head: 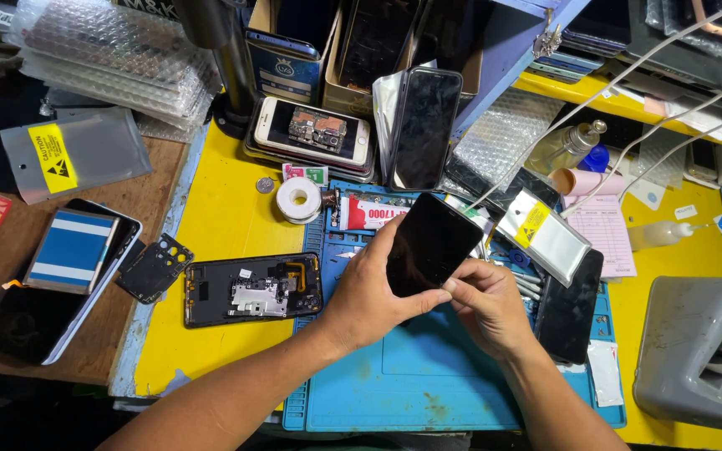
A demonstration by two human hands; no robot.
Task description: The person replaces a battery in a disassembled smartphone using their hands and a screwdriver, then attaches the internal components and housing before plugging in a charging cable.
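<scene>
A black phone screen panel [432,240] is tilted above the blue work mat [428,376], held between both hands. My left hand [369,292] grips its left edge and lower corner with the thumb along the bottom. My right hand [488,302] pinches the lower right corner with its fingertips. To the left, an opened phone body [252,289] with its inner parts exposed lies face up on the yellow table [211,225]. A small black camera cover piece [155,267] rests beside it.
A tape roll [298,199], a glue tube [369,213], a silver static bag [545,235] and another dark panel [568,307] ring the mat. Stacked phones [315,129] and boxes fill the back. A grey machine [699,351] stands at the right. White cables [628,71] cross overhead.
</scene>
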